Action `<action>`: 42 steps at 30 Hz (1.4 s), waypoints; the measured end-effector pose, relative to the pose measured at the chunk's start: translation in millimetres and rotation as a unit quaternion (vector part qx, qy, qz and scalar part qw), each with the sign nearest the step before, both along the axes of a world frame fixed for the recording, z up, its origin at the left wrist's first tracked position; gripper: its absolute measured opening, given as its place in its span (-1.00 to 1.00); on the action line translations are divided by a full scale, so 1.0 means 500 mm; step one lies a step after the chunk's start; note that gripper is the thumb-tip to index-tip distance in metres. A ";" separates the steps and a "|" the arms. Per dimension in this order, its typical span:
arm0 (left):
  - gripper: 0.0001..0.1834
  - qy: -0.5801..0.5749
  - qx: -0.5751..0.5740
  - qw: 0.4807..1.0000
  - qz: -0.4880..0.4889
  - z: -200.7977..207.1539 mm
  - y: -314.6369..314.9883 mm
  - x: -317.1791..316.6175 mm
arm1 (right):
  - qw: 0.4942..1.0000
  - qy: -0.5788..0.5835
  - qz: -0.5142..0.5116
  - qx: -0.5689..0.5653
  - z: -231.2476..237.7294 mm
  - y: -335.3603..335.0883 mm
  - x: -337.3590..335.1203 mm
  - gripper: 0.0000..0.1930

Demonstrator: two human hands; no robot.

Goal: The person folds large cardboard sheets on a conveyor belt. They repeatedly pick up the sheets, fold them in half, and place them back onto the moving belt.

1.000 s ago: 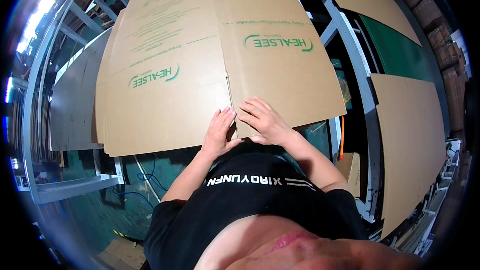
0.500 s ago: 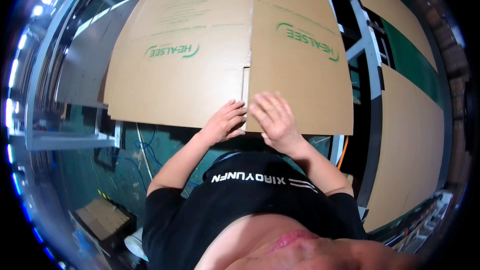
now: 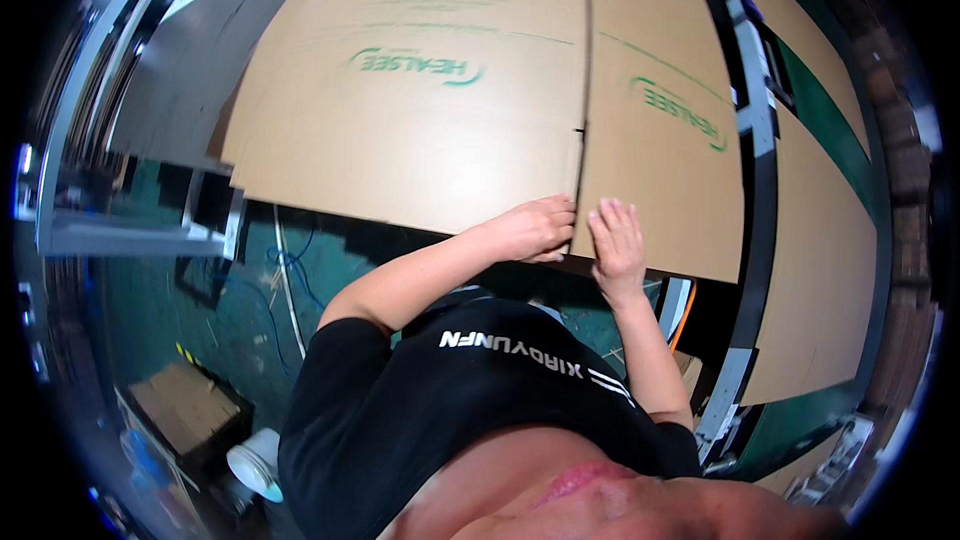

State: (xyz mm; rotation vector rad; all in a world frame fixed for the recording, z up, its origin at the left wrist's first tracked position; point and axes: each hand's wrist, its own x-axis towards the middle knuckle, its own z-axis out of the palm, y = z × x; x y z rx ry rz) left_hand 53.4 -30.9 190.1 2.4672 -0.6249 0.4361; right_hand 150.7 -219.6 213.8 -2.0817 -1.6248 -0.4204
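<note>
A large brown cardboard sheet (image 3: 420, 150) with green print spreads out in front of me. A dark gap runs lengthwise between it and a narrower cardboard panel (image 3: 665, 200) on its right. My left hand (image 3: 535, 230) is closed at the sheet's near right corner, fingers bent over the edge beside the gap and thumb lower down. Flat on the narrower panel, just right of the gap, lies my right hand (image 3: 618, 245) with its fingers stretched out. Whatever is under the left palm is hidden.
Metal frame rails stand at the left (image 3: 130, 240) and right (image 3: 760, 140). Further right lie more cardboard sheets (image 3: 820, 270) on a green surface. On the green floor are blue cables (image 3: 290, 260), an open box (image 3: 185, 405) and a white bucket (image 3: 258, 462).
The view has turned, so the cardboard and both hands appear further right. The pale seam is now a dark gap. My left fingers have bent over the sheet's edge; the right hand has flattened.
</note>
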 end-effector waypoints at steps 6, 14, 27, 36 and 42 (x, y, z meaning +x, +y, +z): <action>-0.69 -0.024 -0.051 0.998 -0.010 -0.022 0.000 -0.001 | 0.999 -0.031 -0.016 0.004 -0.018 0.000 -0.019 -0.48; -0.71 -0.053 -0.055 0.997 -0.016 -0.023 0.000 -0.006 | 0.999 -0.043 -0.016 -0.003 -0.028 -0.003 -0.029 -0.49; -0.72 -0.047 -0.019 0.999 -0.005 -0.016 0.012 0.016 | 0.998 -0.053 -0.026 0.006 -0.037 -0.003 -0.023 -0.58; -0.91 -0.059 -0.068 0.995 0.039 -0.037 -0.030 -0.016 | 0.998 -0.049 -0.026 -0.009 -0.059 -0.018 0.002 -0.61; -0.91 -0.054 -0.127 0.990 0.006 -0.026 -0.002 -0.014 | 0.998 0.001 -0.054 -0.013 -0.019 0.022 -0.011 -0.62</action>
